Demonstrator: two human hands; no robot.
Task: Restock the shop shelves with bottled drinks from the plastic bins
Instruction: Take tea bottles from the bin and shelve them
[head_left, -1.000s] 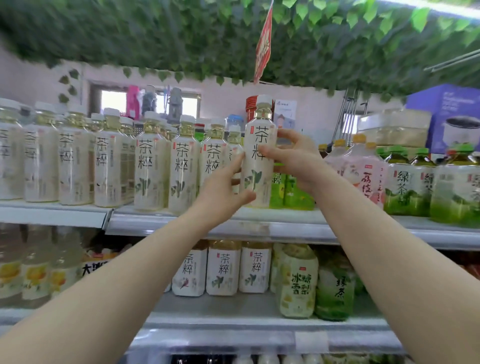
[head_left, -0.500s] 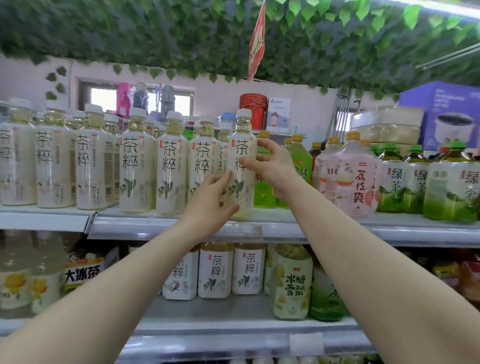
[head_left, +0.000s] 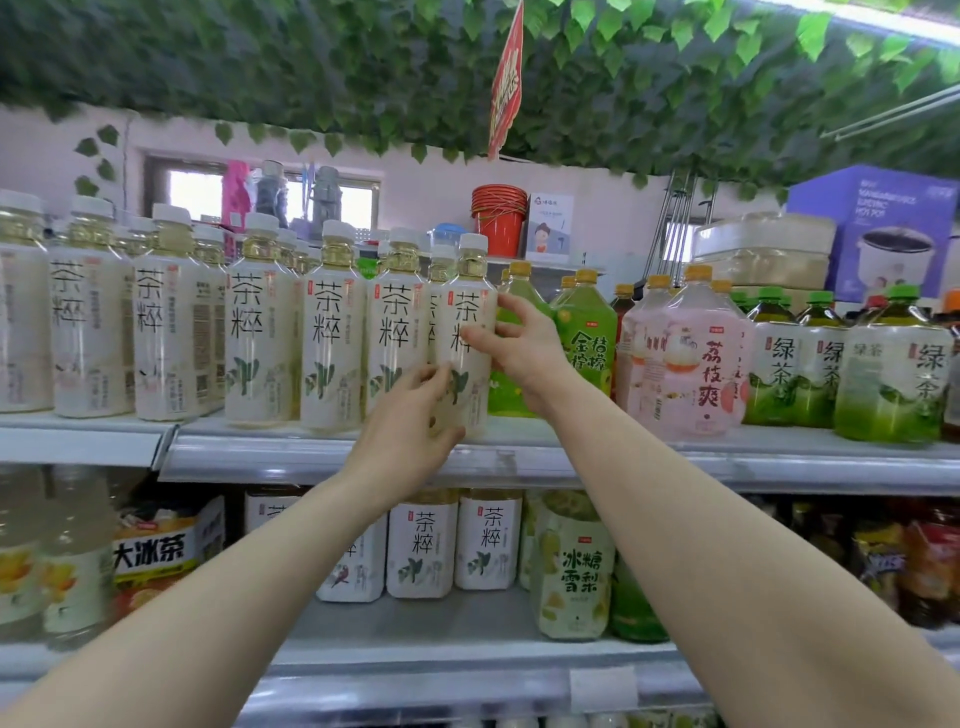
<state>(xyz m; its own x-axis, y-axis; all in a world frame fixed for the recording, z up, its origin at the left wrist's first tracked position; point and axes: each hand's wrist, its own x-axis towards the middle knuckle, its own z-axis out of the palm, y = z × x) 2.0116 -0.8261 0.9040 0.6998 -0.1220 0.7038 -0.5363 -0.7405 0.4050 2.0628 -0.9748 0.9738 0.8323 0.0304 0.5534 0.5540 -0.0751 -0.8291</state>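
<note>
The white-label tea bottle (head_left: 466, 332) stands at the right end of its row on the upper shelf (head_left: 675, 457). The left hand (head_left: 410, 421) curls round its lower body; the right hand (head_left: 524, 358) pinches its waist. Full, likely heavy; smooth label probably slippery: grip the body, not the cap

Upper grey metal shelf (head_left: 675, 462): row of white-labelled clear plastic tea bottles (head_left: 260, 338) fills the left half, several deep. At the row's right end, near the front edge, a white-capped plastic tea bottle (head_left: 470, 291) stands upright. Left hand (head_left: 410, 431) wraps its lower part from the front; right hand (head_left: 524, 353) pinches its right side higher up. Just right of it: green plastic juice bottles (head_left: 587, 338), then a pink-labelled plastic bottle (head_left: 696, 358), then green-capped plastic tea bottles (head_left: 893, 374) far right. Behind & higher: stack of red plastic buckets (head_left: 498, 218) mid, purple cardboard box (head_left: 872, 228) right. Lower grey metal shelf (head_left: 415, 629) sits underneath w/ more bottles.
</note>
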